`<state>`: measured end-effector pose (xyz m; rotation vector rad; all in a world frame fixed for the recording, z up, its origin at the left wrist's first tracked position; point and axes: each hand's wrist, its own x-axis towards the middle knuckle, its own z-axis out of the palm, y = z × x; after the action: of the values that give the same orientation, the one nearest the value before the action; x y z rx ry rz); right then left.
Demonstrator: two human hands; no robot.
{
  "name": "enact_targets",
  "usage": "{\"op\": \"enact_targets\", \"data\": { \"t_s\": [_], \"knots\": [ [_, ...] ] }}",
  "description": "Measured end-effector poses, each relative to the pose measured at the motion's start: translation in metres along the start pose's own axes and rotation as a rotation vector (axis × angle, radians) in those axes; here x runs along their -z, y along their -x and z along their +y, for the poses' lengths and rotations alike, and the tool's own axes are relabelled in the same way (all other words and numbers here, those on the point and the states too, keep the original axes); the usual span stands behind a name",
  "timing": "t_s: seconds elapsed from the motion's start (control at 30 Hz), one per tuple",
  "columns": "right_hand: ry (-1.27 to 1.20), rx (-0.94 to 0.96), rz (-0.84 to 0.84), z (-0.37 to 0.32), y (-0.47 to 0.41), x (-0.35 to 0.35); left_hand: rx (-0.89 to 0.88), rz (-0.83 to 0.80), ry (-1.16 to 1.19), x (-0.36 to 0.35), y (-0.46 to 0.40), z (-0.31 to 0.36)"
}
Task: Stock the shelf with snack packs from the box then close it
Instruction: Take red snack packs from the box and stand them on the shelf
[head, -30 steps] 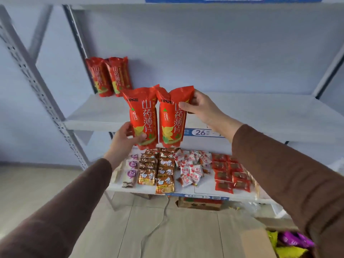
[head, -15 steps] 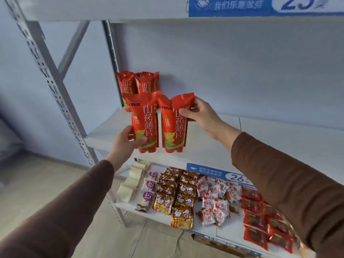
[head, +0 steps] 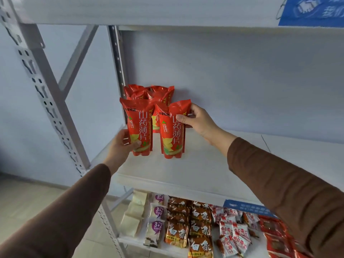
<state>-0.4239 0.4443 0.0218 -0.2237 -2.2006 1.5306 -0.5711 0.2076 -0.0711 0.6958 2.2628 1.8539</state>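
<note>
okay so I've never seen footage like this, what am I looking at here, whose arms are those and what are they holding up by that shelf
There is no machine here. A person wears a camera on their head, so you see their own arms reaching forward. The left hand grips the lower part of one red snack pack; the right hand pinches the top of a second red pack. Both are upright over the white middle shelf, in front of matching packs already at the back corner. The lower shelf holds rows of small wrapped snacks.
</note>
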Motion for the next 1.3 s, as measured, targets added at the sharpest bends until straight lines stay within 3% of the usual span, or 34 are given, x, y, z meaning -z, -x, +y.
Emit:
{"op": "enact_targets", "data": {
  "t_s": [0.4,0.73,1.3],
  "knots": [
    [0.052,-0.121,0.228,0.020,-0.076,-0.082,0.010,-0.074,0.065,0.036,-0.099,-0.047],
    [0.027,-0.150,0.242,0.041,-0.108,-0.101,0.045,-0.014,0.059,0.021,-0.127,-0.065],
    [0.082,-0.104,0.287,0.049,-0.120,-0.100,0.027,-0.058,0.013,0.027,-0.145,-0.076]
  ]
}}
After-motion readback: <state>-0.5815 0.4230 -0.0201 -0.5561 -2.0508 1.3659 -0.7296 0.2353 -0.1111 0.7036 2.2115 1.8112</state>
